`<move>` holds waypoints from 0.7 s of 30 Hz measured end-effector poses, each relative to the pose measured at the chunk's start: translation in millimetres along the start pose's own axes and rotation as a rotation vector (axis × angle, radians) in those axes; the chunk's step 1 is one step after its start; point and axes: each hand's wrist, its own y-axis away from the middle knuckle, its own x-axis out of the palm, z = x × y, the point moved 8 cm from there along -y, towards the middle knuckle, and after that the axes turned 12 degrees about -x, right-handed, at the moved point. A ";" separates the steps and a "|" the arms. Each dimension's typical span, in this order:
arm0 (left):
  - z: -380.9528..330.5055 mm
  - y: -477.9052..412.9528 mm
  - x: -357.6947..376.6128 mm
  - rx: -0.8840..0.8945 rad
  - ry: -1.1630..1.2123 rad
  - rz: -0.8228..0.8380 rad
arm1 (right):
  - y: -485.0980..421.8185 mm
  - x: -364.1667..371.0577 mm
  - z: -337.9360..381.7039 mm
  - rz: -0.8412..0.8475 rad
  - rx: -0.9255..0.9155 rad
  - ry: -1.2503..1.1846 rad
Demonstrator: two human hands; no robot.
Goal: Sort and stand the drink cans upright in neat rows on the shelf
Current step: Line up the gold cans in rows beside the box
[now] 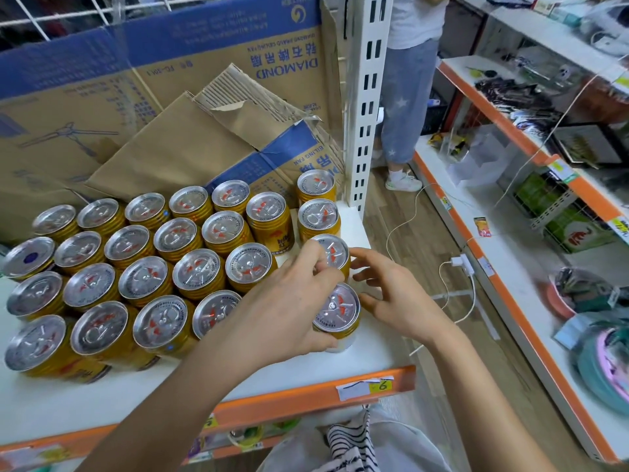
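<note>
- Most of the gold drink cans [146, 277] already stand upright on the white shelf [367, 359], packed in slanting rows with their pull-tab tops facing you.
- Four more make a separate line along the shelf's right end, beside the white post [366, 97]. A strip of bare shelf parts this line from the main block, so I judge that squaring it up is what remains.
- Your left hand [289, 301] wraps the front can [340, 306] of that line, thumb low on its near side, fingers curled in between it and the can behind [335, 250].
- Your right hand [398, 301] hovers just beside those two cans, fingers spread and relaxed, gripping nothing. I cannot tell whether a fingertip touches a rim.
- Behind the rows stands a large printed cardboard box [170, 63], with torn flattened cardboard [177, 148] leaning against it. Nothing shows of any contents.
- Across the aisle, a wire basket [551, 212] holds green packs [536, 190].
</note>
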 end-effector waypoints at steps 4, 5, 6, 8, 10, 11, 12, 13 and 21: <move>1.1 1.3 3.6 0.003 -0.001 -0.022 | -1.7 -9.7 6.8 -0.043 -0.034 0.073; 2.1 2.0 5.4 0.009 0.003 -0.020 | -1.9 -12.5 8.9 -0.056 -0.041 0.101; 3.6 2.7 5.2 0.014 0.017 -0.021 | -2.7 -16.0 11.7 -0.074 -0.049 0.123; 10.3 3.9 -1.4 -0.010 0.094 0.002 | -6.9 -24.9 21.8 -0.121 -0.080 0.156; 21.5 1.2 -19.9 -0.050 0.219 -0.020 | -17.0 -34.4 36.5 -0.164 -0.142 0.202; 29.4 -2.9 -33.0 -0.072 0.272 -0.079 | -24.8 -38.3 44.3 -0.179 -0.178 0.228; 39.6 -8.7 -45.6 -0.097 0.302 -0.153 | -34.5 -41.0 51.5 -0.183 -0.207 0.255; 52.2 -16.8 -55.3 -0.133 0.294 -0.219 | -45.8 -42.1 57.1 -0.176 -0.225 0.284; 118.4 -91.9 -35.9 -0.316 -0.257 0.007 | -156.9 -34.8 49.8 -0.001 -0.289 0.593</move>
